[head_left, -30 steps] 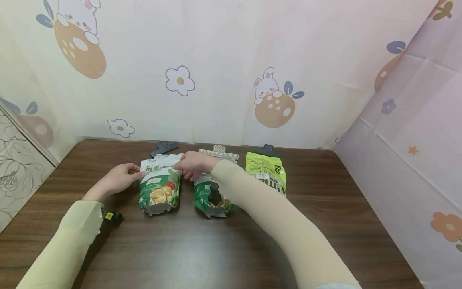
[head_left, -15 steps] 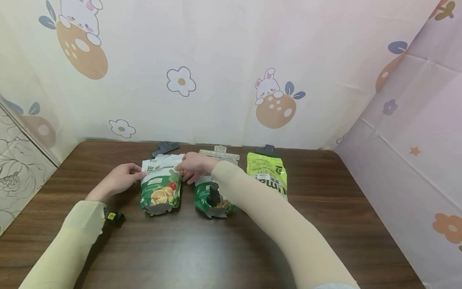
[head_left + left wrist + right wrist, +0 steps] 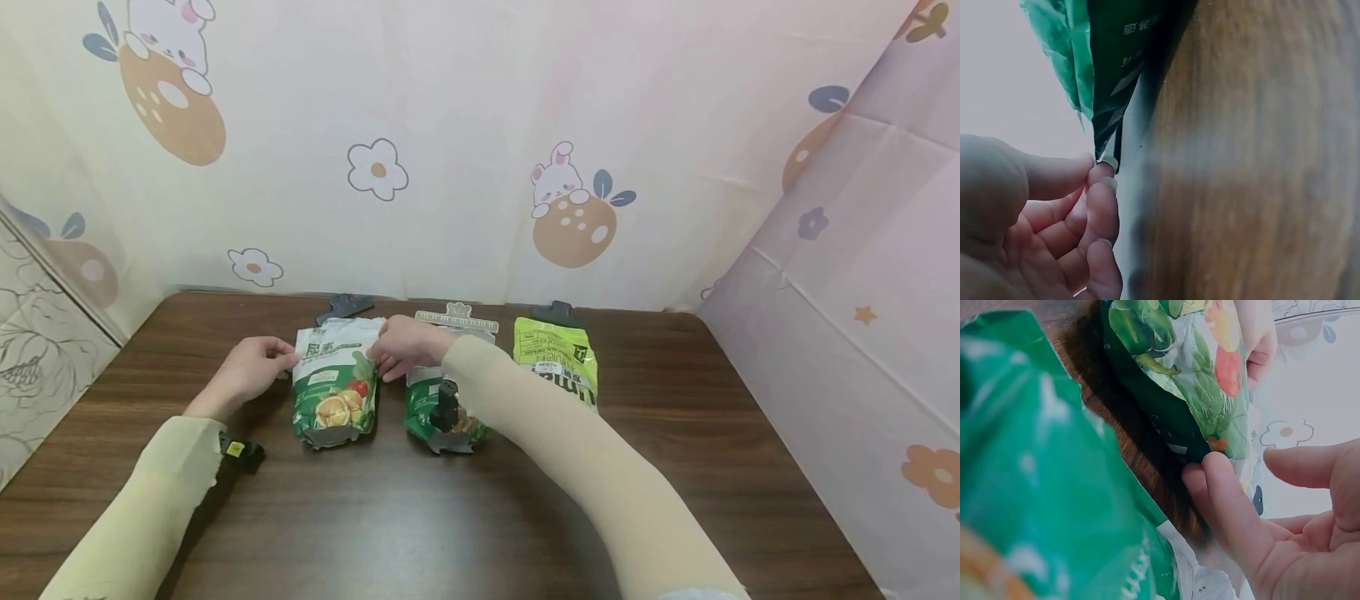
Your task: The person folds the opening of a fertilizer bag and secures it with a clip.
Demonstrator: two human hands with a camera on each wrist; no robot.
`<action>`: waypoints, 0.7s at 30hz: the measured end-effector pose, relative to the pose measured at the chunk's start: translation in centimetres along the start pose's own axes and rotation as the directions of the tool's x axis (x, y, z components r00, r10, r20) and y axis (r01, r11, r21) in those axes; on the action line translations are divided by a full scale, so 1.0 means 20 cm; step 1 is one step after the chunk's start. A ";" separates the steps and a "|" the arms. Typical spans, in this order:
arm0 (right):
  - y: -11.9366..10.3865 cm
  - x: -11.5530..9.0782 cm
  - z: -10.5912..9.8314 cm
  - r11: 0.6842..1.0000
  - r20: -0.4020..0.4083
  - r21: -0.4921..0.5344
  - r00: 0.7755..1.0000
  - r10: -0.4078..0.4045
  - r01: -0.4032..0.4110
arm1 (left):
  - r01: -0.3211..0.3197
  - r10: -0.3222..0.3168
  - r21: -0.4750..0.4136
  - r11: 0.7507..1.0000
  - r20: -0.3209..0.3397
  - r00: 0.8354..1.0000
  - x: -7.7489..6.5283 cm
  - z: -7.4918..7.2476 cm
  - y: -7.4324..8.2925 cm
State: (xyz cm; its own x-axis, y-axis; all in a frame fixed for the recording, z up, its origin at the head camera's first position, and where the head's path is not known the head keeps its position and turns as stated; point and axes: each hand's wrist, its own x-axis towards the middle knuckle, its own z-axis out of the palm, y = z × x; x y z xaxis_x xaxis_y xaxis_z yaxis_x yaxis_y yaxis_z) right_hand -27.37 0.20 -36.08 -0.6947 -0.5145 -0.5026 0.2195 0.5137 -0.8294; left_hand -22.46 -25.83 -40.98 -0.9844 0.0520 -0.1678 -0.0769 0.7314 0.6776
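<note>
A green-and-white fertilizer pouch (image 3: 335, 396) with fruit printed on it stands at the left of a row on the table. My left hand (image 3: 251, 367) pinches its upper left edge between thumb and fingertips, with the other fingers curled, as the left wrist view shows. At its upper right edge is my right hand (image 3: 405, 342). In the right wrist view the right fingertips (image 3: 1216, 462) touch the pouch's side while the thumb stands apart from them. A second green pouch (image 3: 423, 408) is beneath the right wrist, partly hidden by the sleeve and wrist camera.
A dark clip (image 3: 345, 306) lies behind the left pouch. A clear ruler-marked clip (image 3: 457, 317) is at the top of the second pouch. On the right, a lime-green pouch (image 3: 555, 354) has a dark clip (image 3: 557, 314) behind it. A patterned curtain (image 3: 450, 208) borders the brown table (image 3: 360, 517).
The left pouch's white top has straightened and flattened, and its lettering shows more fully. My left hand has shifted up slightly at its edge. The other pouches stay put.
</note>
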 end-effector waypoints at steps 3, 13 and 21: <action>0.00 0.00 0.00 0.999 0.015 0.038 1.000 0.008 -0.009 | -0.006 0.006 -0.016 1.000 -0.004 1.000 0.00 -0.01 0.00; 0.01 -0.01 -0.03 0.986 0.027 0.166 0.999 0.019 -0.024 | -0.035 0.035 -0.025 0.999 -0.015 0.999 -0.01 -0.02 0.02; 0.00 -0.03 -0.03 0.957 0.016 0.287 0.999 0.042 -0.045 | -0.024 0.024 -0.011 1.000 -0.035 0.999 -0.02 -0.02 0.05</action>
State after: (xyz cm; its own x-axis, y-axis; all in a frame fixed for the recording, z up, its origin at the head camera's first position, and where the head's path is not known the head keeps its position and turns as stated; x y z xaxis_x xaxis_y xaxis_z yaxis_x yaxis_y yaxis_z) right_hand -27.36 0.94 -35.67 -0.6740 -0.5031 -0.5409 0.4377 0.3179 -0.8411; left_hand -22.20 -25.44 -39.92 -0.9910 0.0450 -0.1263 -0.0551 0.7222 0.6895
